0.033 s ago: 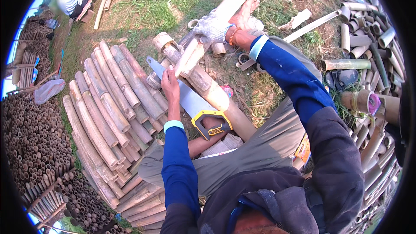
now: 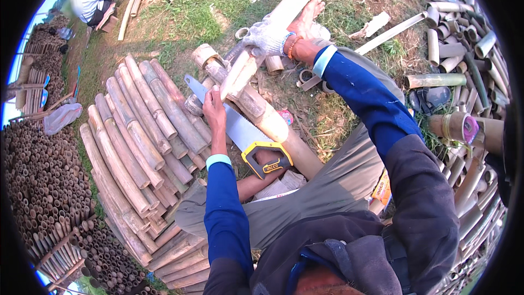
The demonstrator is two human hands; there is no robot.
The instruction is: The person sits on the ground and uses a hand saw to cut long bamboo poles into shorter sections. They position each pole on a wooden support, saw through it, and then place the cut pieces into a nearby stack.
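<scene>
My right hand (image 2: 265, 39), in a whitish knitted glove, is closed round a pale bamboo pole (image 2: 297, 1) that slants from the top toward the middle. My bare left hand (image 2: 215, 106) is at the pole's near end, over the blade of a hand saw (image 2: 245, 128); its fingers are drawn together, and what they hold is hidden. The saw's yellow and black handle lies toward me, above my lower leg. Beneath the pole's near end lies a thicker bamboo log (image 2: 278, 125), running from the upper left to my leg.
To the left is a stack of cut bamboo lengths (image 2: 147, 131), with a large pile of bamboo tubes (image 2: 46, 186) beyond. More bamboo pieces (image 2: 453, 52) are heaped at right. Another person (image 2: 98, 0) sits far left. My bare foot (image 2: 307, 17) is beside the pole.
</scene>
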